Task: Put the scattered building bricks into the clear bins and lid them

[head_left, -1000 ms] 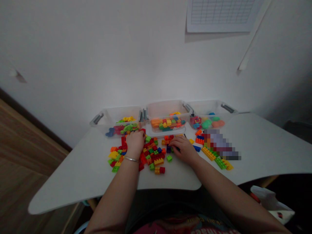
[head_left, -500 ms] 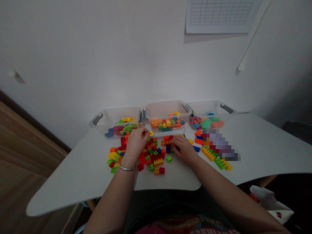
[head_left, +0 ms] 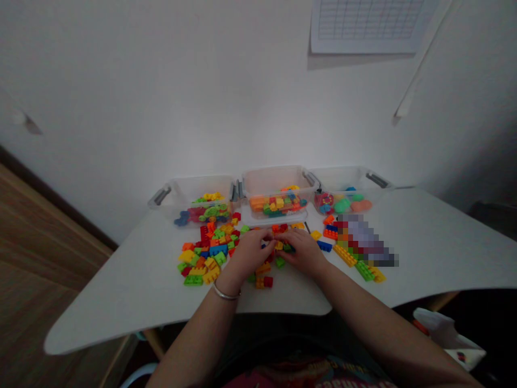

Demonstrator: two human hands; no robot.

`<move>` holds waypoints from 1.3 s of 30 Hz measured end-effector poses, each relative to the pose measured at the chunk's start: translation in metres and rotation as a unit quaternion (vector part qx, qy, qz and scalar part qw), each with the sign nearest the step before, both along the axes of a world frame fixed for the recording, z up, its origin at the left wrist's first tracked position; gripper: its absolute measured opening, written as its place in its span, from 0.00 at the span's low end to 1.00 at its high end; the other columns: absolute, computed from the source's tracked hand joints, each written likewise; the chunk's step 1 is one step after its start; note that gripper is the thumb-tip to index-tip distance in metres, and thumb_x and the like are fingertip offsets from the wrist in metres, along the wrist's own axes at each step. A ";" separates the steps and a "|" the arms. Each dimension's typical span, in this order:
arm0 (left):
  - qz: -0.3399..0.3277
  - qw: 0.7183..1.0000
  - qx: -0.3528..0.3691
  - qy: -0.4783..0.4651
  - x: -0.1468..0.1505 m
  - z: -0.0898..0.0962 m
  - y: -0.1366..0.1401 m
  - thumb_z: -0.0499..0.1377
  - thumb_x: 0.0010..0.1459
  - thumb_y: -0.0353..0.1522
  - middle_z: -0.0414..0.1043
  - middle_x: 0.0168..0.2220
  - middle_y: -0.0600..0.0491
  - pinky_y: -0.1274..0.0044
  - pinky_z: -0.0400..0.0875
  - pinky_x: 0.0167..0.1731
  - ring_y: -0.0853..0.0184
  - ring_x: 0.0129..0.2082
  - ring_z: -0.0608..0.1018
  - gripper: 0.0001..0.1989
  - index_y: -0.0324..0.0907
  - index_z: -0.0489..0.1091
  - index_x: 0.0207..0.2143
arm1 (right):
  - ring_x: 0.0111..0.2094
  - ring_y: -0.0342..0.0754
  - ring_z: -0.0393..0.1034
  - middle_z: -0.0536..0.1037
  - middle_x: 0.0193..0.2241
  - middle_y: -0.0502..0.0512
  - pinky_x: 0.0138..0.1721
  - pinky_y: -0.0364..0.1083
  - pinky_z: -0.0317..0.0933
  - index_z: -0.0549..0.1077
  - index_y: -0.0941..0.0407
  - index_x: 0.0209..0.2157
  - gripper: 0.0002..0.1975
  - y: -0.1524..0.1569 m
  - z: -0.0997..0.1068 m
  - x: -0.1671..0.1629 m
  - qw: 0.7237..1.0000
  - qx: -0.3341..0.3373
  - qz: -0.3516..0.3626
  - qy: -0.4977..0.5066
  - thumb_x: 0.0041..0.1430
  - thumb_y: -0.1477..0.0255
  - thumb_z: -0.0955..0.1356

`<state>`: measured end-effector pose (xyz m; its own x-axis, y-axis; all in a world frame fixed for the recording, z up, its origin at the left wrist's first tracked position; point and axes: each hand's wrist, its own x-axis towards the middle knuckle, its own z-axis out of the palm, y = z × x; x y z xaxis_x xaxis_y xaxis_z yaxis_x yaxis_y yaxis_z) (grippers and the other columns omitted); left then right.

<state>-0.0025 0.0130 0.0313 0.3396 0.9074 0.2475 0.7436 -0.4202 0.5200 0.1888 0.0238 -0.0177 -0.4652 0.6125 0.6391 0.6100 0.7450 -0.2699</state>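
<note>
A broad white table (head_left: 121,291) is filling the lower frame, three clear plastic bins (head_left: 258,188) lining its back. Loose multicoloured plastic bricks (head_left: 218,250) are lying left of centre. Mid-frame, a person's left hand (head_left: 252,250) and right hand (head_left: 305,250) are meeting, both bunched narrow, a small yellow plastic brick (head_left: 279,245) showing between; their grip is staying unclear. They are apparently bringing pieces together, the next move seemingly calling for careful alignment.

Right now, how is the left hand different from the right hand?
The left hand has a silver bangle at its wrist; the right hand shows none. The left hand is nearer the big spread of loose bricks, the right hand nearer the blue brick. Both are curled, fingertips close together by a small yellow brick.
</note>
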 end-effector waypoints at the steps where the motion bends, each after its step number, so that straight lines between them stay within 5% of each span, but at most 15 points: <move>1: -0.004 1.000 0.004 0.008 -0.001 0.001 -0.001 0.58 0.59 0.32 0.79 0.34 0.52 0.70 0.69 0.46 0.62 0.39 0.78 0.06 0.42 0.75 0.33 | 0.42 0.54 0.74 0.81 0.40 0.57 0.45 0.55 0.67 0.74 0.52 0.45 0.14 0.000 0.000 -0.001 1.000 0.003 -0.002 0.002 0.55 0.71 0.72; 6: 0.063 0.994 0.065 0.060 -0.010 0.003 -0.004 0.56 0.61 0.31 0.79 0.42 0.51 0.61 0.56 0.61 0.60 0.46 0.77 0.09 0.44 0.75 0.40 | 0.40 0.54 0.74 0.81 0.37 0.56 0.44 0.54 0.68 0.75 0.52 0.40 0.11 0.001 0.001 0.000 1.000 -0.011 -0.024 0.013 0.53 0.71 0.72; 11: 0.143 0.973 0.083 0.160 -0.019 -0.009 -0.001 0.56 0.61 0.32 0.78 0.47 0.47 0.50 0.43 0.64 0.52 0.56 0.71 0.10 0.44 0.76 0.43 | 0.39 0.53 0.73 0.80 0.35 0.56 0.41 0.53 0.67 0.75 0.53 0.39 0.11 0.002 0.003 0.002 0.997 -0.058 -0.054 0.015 0.52 0.70 0.73; 20: 0.069 0.983 0.068 0.154 -0.020 -0.026 0.003 0.55 0.64 0.35 0.72 0.57 0.50 0.53 0.47 0.64 0.56 0.60 0.68 0.17 0.48 0.71 0.54 | 0.36 0.53 0.72 0.78 0.32 0.56 0.39 0.52 0.67 0.71 0.52 0.33 0.06 0.017 0.004 0.015 0.986 -0.031 -0.102 0.126 0.53 0.68 0.70; 27: 0.055 0.985 0.077 0.143 -0.023 -0.028 0.004 0.55 0.63 0.34 0.72 0.57 0.51 0.57 0.53 0.63 0.58 0.59 0.69 0.15 0.47 0.74 0.50 | 0.36 0.52 0.70 0.76 0.34 0.56 0.42 0.52 0.66 0.70 0.54 0.37 0.14 0.053 0.051 0.069 0.931 -0.006 -0.245 0.269 0.52 0.60 0.68; 32: 0.063 0.985 0.084 0.135 -0.024 -0.032 0.005 0.55 0.63 0.33 0.73 0.56 0.51 0.62 0.58 0.61 0.59 0.58 0.70 0.15 0.46 0.75 0.49 | 0.41 0.54 0.72 0.78 0.37 0.60 0.45 0.52 0.65 0.73 0.58 0.39 0.16 0.085 0.081 0.108 0.904 -0.044 -0.348 0.244 0.53 0.61 0.68; 39: 0.059 0.987 0.090 0.122 -0.024 -0.032 0.006 0.56 0.61 0.32 0.74 0.55 0.50 0.65 0.63 0.59 0.59 0.56 0.72 0.14 0.45 0.75 0.47 | 0.44 0.61 0.74 0.81 0.38 0.67 0.44 0.55 0.64 0.78 0.59 0.42 0.19 0.104 0.081 0.135 0.865 -0.131 -0.483 0.019 0.58 0.61 0.64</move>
